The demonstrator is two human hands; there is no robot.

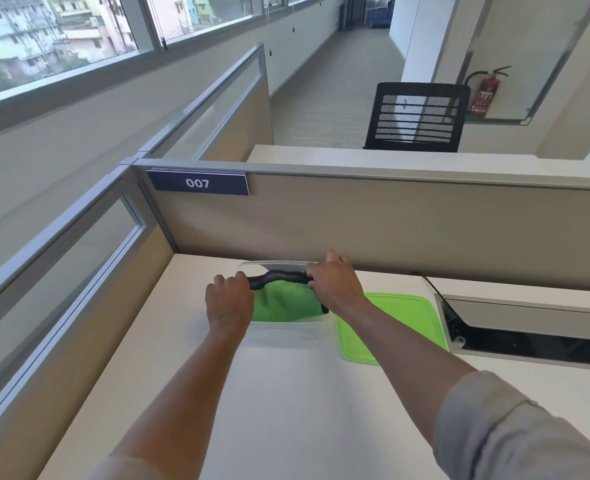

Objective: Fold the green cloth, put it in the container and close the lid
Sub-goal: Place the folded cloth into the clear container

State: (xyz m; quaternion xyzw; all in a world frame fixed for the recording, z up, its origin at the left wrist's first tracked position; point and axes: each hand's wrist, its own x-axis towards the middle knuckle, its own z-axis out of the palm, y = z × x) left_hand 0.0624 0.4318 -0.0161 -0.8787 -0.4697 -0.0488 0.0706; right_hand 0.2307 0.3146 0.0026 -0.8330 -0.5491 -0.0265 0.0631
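Note:
A folded green cloth with a dark border lies partly inside a clear plastic container at the back of the white desk. My left hand grips the cloth's left end and my right hand grips its right end, both over the container. The dark edge arches between the two hands. A green lid lies flat on the desk just right of the container, partly under my right forearm.
A beige partition with a "007" plate stands right behind the container. A side partition with glass runs along the left. An open cable tray is sunk in the desk at the right. A black mesh chair stands beyond.

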